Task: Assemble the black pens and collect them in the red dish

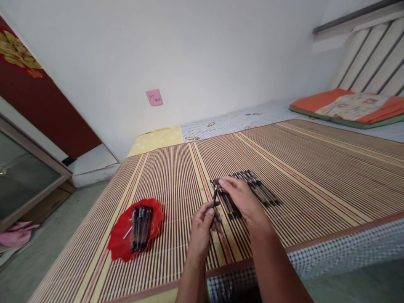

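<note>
My left hand (202,227) is closed around a dark pen (215,197) that it holds upright over the striped bamboo mat (315,168). My right hand (241,198) reaches over a row of several dark pens (259,187) lying side by side on the mat, its fingers curled at the left end of the row and touching the pens there. I cannot see whether it grips one. A red plate (120,244) to the left holds several more dark pens (141,225) and one thin white piece.
The mat covers a bed along a white wall with a pink sticky note (154,97). Folded orange and patterned cushions (350,107) lie at the far right. A glass-fronted cabinet (25,176) and pink cloth (15,233) are on the floor at left.
</note>
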A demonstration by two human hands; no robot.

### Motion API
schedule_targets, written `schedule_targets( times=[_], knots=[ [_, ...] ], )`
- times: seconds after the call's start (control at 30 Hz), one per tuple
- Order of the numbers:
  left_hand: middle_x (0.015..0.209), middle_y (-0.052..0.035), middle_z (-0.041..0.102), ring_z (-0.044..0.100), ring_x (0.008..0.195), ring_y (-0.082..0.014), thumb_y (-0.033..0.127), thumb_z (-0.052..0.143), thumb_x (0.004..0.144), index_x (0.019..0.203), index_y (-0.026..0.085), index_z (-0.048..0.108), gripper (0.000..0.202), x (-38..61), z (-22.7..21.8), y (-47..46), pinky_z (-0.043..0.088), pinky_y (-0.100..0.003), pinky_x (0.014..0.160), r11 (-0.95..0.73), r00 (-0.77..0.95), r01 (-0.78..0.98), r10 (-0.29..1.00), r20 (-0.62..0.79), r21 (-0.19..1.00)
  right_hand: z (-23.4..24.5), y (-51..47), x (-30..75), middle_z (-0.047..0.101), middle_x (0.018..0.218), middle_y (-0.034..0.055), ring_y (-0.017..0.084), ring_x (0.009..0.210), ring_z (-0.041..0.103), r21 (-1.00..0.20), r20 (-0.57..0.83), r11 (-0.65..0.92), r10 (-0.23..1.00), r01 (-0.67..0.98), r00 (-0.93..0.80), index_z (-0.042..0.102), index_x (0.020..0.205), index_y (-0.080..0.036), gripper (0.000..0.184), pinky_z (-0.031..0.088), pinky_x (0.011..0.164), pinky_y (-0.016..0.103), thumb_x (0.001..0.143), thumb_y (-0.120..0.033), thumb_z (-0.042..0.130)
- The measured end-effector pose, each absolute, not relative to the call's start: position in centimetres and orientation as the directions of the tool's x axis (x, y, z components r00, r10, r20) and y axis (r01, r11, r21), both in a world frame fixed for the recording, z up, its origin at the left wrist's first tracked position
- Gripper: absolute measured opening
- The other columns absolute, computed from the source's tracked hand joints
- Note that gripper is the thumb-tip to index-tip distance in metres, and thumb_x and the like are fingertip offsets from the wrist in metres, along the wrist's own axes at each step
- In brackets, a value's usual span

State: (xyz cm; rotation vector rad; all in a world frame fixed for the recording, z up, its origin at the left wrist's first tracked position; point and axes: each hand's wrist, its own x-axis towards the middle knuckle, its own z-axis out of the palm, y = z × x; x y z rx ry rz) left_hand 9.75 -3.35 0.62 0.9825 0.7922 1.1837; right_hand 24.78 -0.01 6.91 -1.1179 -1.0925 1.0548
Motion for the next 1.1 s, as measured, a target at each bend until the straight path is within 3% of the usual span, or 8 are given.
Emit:
schedule_targets(
  times=[0.17,0.33,0.47,0.67,0.87,0.97,1.1],
  knots=[
    [0.070,-0.0001,0.061,0.050,0.055,-0.0081,0.039,0.074,0.084,0.108,0.015,0.070,0.034,9.8,0.8,-3.4,0.043,-0.019,0.053,0.095,0.210,-0.381,0.978,-0.014,0.920,6.8,0.1,24.7,0.075,0.091,0.0053,0.021,0.090,0.068,-0.990,0.130,0.133,0.989,-0.044,0.075,0.075,0.090,-0.019,0.026,0.050,0.084,0.034,0.075,-0.039,0.068],
    [0.071,-0.0004,0.062,0.049,0.054,-0.0075,0.039,0.075,0.082,0.107,0.014,0.071,0.035,10.0,0.9,-3.3,0.042,-0.018,0.052,0.099,0.207,-0.391,0.978,-0.017,0.915,6.3,0.4,24.6,0.070,0.077,0.0023,0.018,0.076,0.064,-0.990,0.133,0.137,0.983,-0.025,0.129,0.069,0.080,-0.017,0.032,0.049,0.076,0.031,0.071,-0.048,0.075],
    [0.070,-0.0001,0.061,0.050,0.055,-0.0077,0.038,0.076,0.082,0.107,0.015,0.072,0.035,10.0,1.1,-3.4,0.042,-0.018,0.052,0.105,0.199,-0.402,0.980,-0.025,0.910,6.5,0.3,24.7,0.070,0.082,0.0025,0.018,0.079,0.063,-0.980,0.156,0.173,0.974,-0.096,0.165,0.069,0.087,-0.018,0.038,0.048,0.075,0.031,0.081,-0.055,0.066],
    [0.071,-0.0004,0.061,0.050,0.056,-0.0081,0.038,0.076,0.082,0.107,0.016,0.072,0.034,10.0,1.0,-3.3,0.042,-0.018,0.053,0.105,0.197,-0.402,0.980,-0.026,0.909,7.2,-0.1,24.7,0.075,0.092,0.0054,0.021,0.092,0.067,-0.988,0.148,0.152,0.985,-0.036,0.089,0.074,0.092,-0.019,0.026,0.049,0.087,0.034,0.078,-0.039,0.066],
    [0.072,-0.0006,0.062,0.051,0.058,-0.0087,0.038,0.073,0.086,0.110,0.016,0.072,0.033,9.9,0.8,-3.2,0.044,-0.019,0.057,0.097,0.208,-0.370,0.978,-0.019,0.924,6.1,0.6,24.6,0.069,0.077,0.0029,0.019,0.076,0.063,-0.988,0.149,0.152,0.976,-0.009,0.156,0.069,0.081,-0.017,0.034,0.048,0.073,0.031,0.074,-0.050,0.073],
    [0.071,-0.0006,0.062,0.051,0.059,-0.0091,0.038,0.073,0.085,0.110,0.016,0.072,0.034,9.9,0.6,-3.2,0.043,-0.020,0.057,0.097,0.196,-0.378,0.980,-0.023,0.921,6.2,0.5,24.8,0.070,0.081,0.0034,0.019,0.079,0.064,-0.980,0.173,0.188,0.967,-0.066,0.188,0.070,0.086,-0.017,0.039,0.049,0.076,0.032,0.080,-0.055,0.067],
    [0.073,-0.0012,0.063,0.050,0.058,-0.0088,0.039,0.074,0.084,0.109,0.015,0.072,0.034,9.9,0.5,-3.4,0.041,-0.020,0.056,0.092,0.193,-0.371,0.981,-0.020,0.924,6.8,0.1,24.8,0.074,0.091,0.0049,0.021,0.090,0.067,-0.982,0.172,0.180,0.976,-0.052,0.131,0.074,0.095,-0.018,0.032,0.049,0.084,0.033,0.080,-0.045,0.067]
  ],
)
